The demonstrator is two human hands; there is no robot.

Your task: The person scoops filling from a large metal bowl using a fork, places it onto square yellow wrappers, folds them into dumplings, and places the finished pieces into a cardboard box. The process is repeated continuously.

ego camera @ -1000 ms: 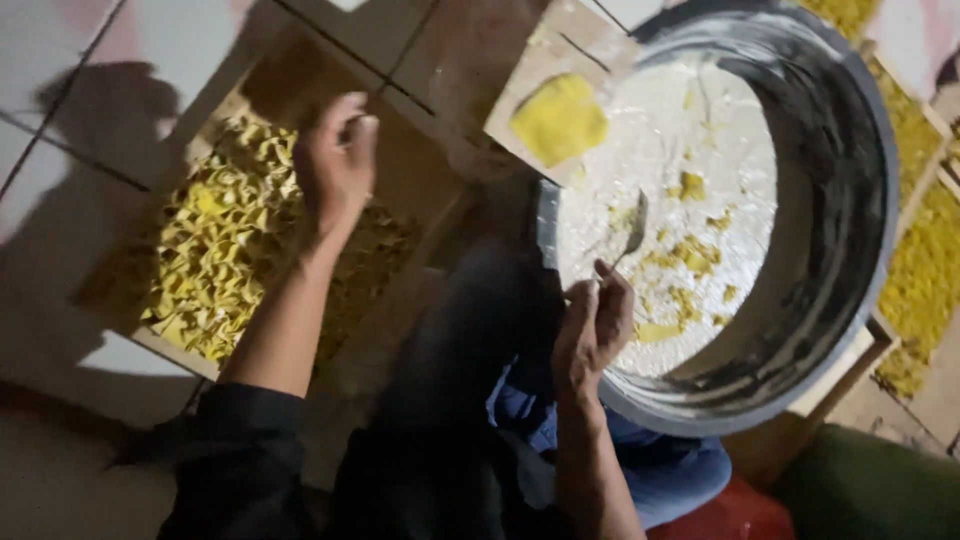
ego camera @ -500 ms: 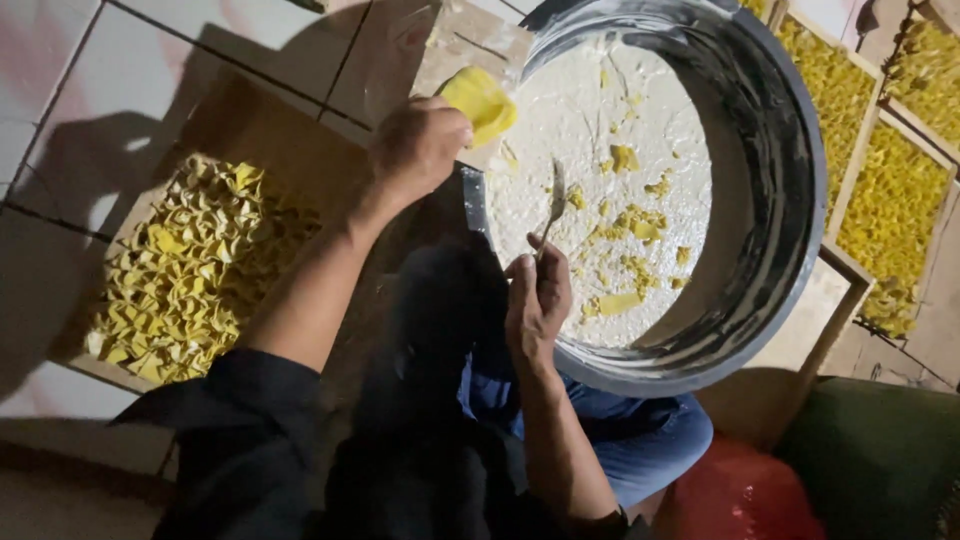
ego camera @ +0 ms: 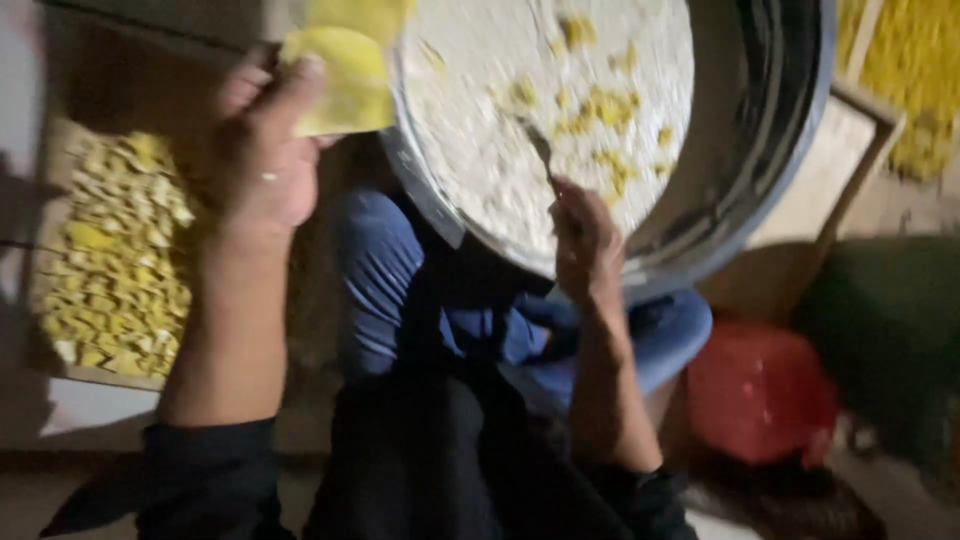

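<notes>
We are looking down at a big metal basin (ego camera: 780, 150) resting over our knees, just ahead of both hands, its pale filling (ego camera: 520, 120) dotted with yellow bits. Left of our left hand (ego camera: 262, 165) a tray of folded yellow pieces (ego camera: 115, 265) is sitting on the floor; a second tray (ego camera: 905, 90) is lying well past the right hand, beyond the basin. A red bag (ego camera: 760, 390) is sitting near our right elbow. The left hand is pinching a thin yellow wrapper (ego camera: 345, 80) at its lower edge, right at the basin rim; it is looking soft, light and easy to tear, so gripping gently by the edge seems best. The right hand (ego camera: 585, 240) is closing around a spoon (ego camera: 540, 150) dipping into the filling.
</notes>
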